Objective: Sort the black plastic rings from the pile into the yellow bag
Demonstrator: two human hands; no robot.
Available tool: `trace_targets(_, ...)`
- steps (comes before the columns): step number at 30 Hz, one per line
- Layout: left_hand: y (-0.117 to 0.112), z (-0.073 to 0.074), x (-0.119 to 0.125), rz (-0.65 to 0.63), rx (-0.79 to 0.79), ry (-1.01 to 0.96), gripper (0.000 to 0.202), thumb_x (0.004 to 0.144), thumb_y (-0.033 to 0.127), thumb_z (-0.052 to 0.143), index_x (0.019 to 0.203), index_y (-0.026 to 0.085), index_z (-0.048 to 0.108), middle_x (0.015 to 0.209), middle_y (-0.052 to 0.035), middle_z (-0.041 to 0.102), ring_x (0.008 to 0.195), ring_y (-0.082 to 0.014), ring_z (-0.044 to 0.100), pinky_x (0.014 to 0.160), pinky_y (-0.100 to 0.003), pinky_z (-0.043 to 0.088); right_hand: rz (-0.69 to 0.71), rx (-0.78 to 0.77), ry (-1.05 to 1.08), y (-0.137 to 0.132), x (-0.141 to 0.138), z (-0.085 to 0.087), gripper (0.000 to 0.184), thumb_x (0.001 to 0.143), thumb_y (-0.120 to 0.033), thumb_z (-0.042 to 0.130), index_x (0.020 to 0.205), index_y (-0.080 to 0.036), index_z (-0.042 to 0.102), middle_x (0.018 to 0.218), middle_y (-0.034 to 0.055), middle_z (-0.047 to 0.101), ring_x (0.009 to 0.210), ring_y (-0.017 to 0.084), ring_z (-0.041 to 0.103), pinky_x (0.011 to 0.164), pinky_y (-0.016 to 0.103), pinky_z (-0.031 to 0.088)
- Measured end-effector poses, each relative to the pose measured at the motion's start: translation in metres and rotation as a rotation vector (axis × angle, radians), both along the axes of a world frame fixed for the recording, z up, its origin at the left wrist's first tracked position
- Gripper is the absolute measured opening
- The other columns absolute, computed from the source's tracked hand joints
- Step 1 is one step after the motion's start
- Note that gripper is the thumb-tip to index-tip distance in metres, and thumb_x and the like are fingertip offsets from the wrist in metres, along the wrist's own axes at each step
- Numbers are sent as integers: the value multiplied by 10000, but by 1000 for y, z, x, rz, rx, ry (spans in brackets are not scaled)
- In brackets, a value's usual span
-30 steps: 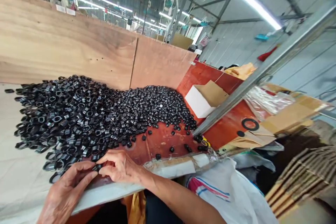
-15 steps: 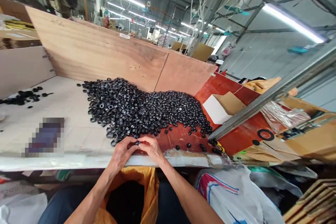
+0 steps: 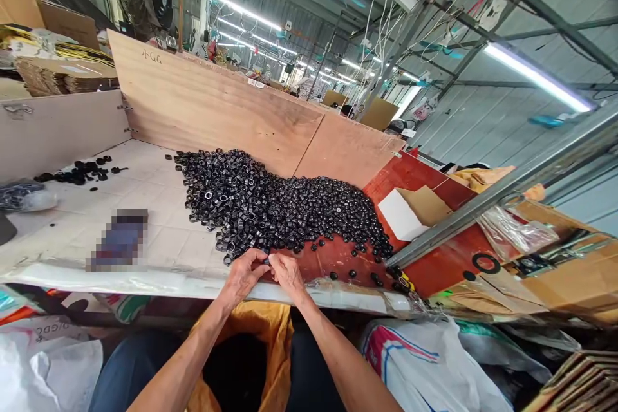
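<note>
My left hand (image 3: 244,279) and right hand (image 3: 290,275) pinch a small black plastic ring (image 3: 266,261) just below the glossy black ring heap (image 3: 275,209); a fumbled grip could drop it back in.

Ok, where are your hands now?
Left hand and right hand pinching small black ring, bench edge. Black ring heap just beyond. Loose pieces on red board.

your left hand (image 3: 244,280) and right hand (image 3: 288,275): bare | your left forearm (image 3: 183,354) and right forearm (image 3: 342,360): bare, below the bench edge (image 3: 145,277) | your trousers (image 3: 140,360): dark blue, below the bench edge | yellow-orange cloth (image 3: 270,335): over your lap, below the bench edge, worn or not unclear
</note>
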State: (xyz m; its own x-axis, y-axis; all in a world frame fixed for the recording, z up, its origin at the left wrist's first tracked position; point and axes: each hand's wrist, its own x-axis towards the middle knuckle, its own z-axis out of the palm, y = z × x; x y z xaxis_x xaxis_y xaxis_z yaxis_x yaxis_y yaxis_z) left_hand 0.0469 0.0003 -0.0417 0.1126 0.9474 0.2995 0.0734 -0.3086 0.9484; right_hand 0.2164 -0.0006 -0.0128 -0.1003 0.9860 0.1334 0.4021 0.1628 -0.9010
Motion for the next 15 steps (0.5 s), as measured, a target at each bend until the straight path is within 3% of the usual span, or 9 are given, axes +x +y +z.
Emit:
trace_targets(3, -1, 0, 0, 12, -12, -5, 170, 842, 306, 698, 981, 212, 725, 974, -25, 747, 875, -181, 707, 860, -319, 588, 15, 21, 14, -2, 3, 0, 526, 975, -653, 528, 703, -209, 605, 560, -12, 568, 545, 150, 574, 582, 255, 476)
trace_targets(5, -2, 1, 0, 23, -32, -13, 189, 856, 317, 683, 1005, 203, 710, 997, -34, 747, 859, -176, 711, 838, -317, 598, 53, 8, 73, -3, 7, 0, 464, 968, -635, 543, 947, -198, 696, 639, -8, 626, 610, 170, 630, 630, 272, 519)
trace_targets(7, -4, 2, 0, 26, -56, -26, 210, 857, 337, 687, 1013, 197, 699, 1017, -42, 741, 853, -175, 712, 821, -315, 606, 108, -16, 128, -3, 12, 0, 466, 948, -604, 587, 1158, -204, 700, 737, 0, 669, 657, 179, 663, 650, 286, 536)
trace_targets(9, -5, 3, 1, 25, -78, -39, 222, 854, 355, 694, 1010, 198, 693, 1018, -43, 735, 852, -175, 711, 821, -317, 609, 140, -30, 133, -4, 15, -1, 403, 921, -561, 644, 1085, -203, 728, 733, -1, 656, 641, 173, 647, 629, 282, 516)
trace_targets(12, -5, 5, 1, 37, -104, -33, 222, 849, 358, 688, 1006, 201, 683, 1001, -37, 733, 827, -170, 705, 792, -307, 608, 106, -14, 106, -4, 17, -3, 426, 952, -539, 609, 700, -198, 649, 606, -10, 564, 532, 139, 545, 558, 270, 437)
trace_targets(15, -6, 7, 2, 58, -100, 4, 206, 846, 342, 687, 1000, 205, 687, 990, -33, 734, 834, -170, 701, 778, -296, 602, 66, 20, 161, -3, 16, -5, 406, 955, -518, 600, 707, -199, 634, 616, -13, 554, 543, 134, 517, 562, 265, 423)
